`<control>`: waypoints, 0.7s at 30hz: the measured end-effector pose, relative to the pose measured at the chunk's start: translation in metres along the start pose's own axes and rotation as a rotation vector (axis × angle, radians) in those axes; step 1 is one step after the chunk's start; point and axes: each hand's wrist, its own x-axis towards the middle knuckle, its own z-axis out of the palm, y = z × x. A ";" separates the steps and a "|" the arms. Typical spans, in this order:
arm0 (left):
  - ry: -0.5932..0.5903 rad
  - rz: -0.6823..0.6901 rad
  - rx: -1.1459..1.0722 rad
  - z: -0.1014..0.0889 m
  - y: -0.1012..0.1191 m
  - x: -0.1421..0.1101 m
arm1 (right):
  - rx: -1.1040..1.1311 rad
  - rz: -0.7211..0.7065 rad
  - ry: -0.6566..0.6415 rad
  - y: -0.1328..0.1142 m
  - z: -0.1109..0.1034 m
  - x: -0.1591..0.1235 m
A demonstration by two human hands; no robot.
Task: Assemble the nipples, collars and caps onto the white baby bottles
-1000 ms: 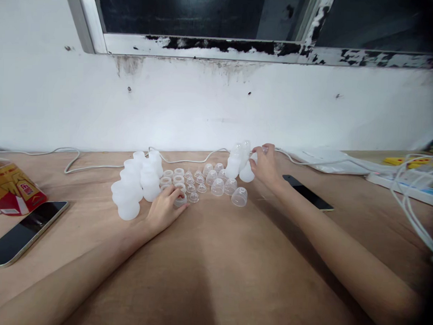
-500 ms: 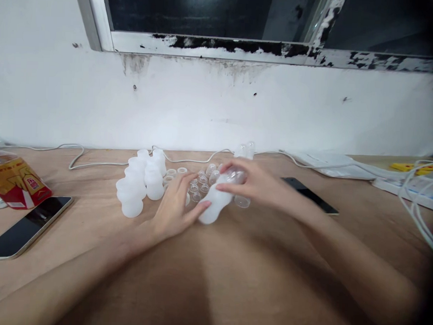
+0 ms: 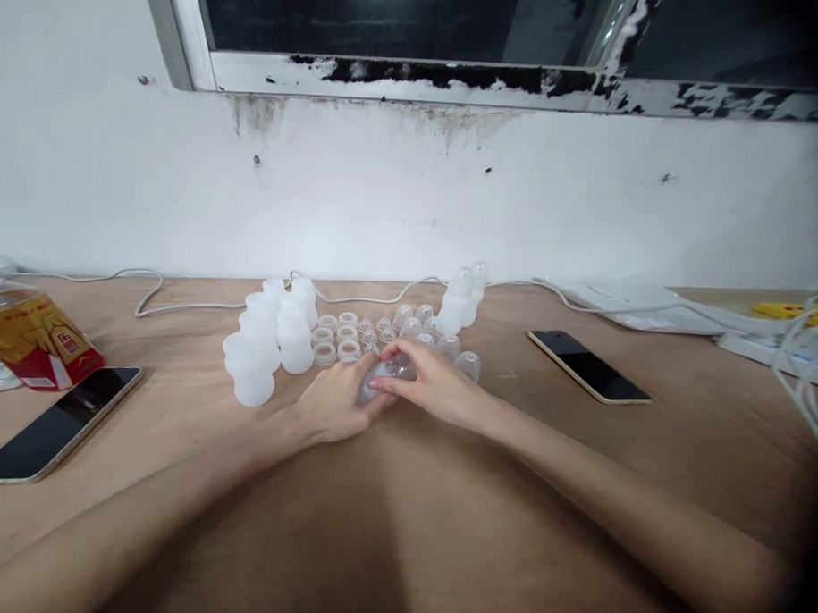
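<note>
A small frosted baby bottle (image 3: 367,391) with a clear dome cap (image 3: 401,368) lies tilted between my hands, its cap end pointing right. My left hand (image 3: 337,401) is wrapped round the bottle's lower part and hides most of it. The fingers and thumb of my right hand (image 3: 434,379) close round the clear cap. Just beyond my hands are several white screw rings (image 3: 324,353), several clear nipples (image 3: 383,325) and several loose clear dome caps (image 3: 469,366). Capped bottles (image 3: 454,310) stand behind the caps.
To the left, several open frosted bottles (image 3: 254,386) stand in rows. A phone (image 3: 60,424) and a red-and-yellow box (image 3: 42,338) lie further left. Another phone (image 3: 591,366) is on the right, near white cables (image 3: 806,356). A cable (image 3: 362,301) runs along the wall.
The bottle and both hands have come down and left, closer together. My left hand, open beside the bottle before, now wraps round it. My right hand still grips the cap end.
</note>
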 end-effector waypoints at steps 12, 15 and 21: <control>0.128 -0.004 -0.289 -0.006 -0.016 0.011 | -0.161 -0.308 0.091 0.008 -0.036 0.008; 0.206 -0.051 -0.315 -0.007 -0.023 0.010 | -0.289 -0.235 0.040 0.022 -0.052 0.013; 0.220 -0.026 -0.281 -0.007 -0.023 0.008 | -0.684 -0.126 -0.270 0.037 -0.033 0.012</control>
